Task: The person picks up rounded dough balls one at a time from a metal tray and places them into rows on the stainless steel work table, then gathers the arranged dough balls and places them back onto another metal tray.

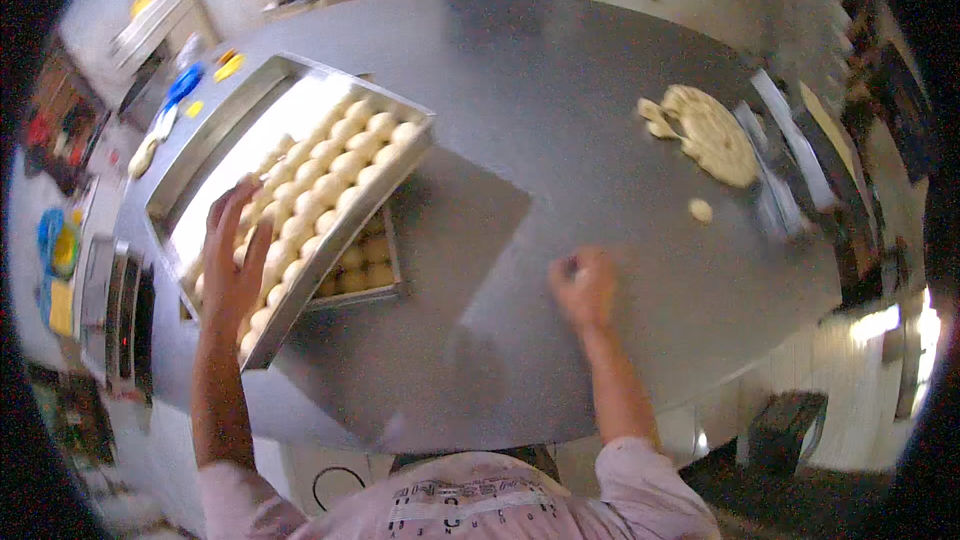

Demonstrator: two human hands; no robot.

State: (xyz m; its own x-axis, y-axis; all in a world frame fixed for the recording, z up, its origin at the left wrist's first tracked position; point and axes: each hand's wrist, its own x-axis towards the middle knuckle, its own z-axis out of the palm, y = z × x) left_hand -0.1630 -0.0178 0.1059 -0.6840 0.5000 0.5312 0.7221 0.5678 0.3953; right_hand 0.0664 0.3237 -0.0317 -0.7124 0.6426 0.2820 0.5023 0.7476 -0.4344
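Observation:
A metal tray rests askew over a lower tray of dough balls. Rows of pale dough balls fill its right part; its left part is bare metal. My left hand reaches over the upper tray, fingers apart and curved down among the balls; its fingertips are partly hard to make out. Right of the trays, my right hand is low over the steel table with fingers curled; whether anything is inside them is hidden. A small dough piece lies beyond it, to the right.
A flattened dough mass lies at the back right, beside long metal pieces. Small yellow and blue items sit at the table's back left. An appliance stands off the left edge, a dark stool-like object at lower right.

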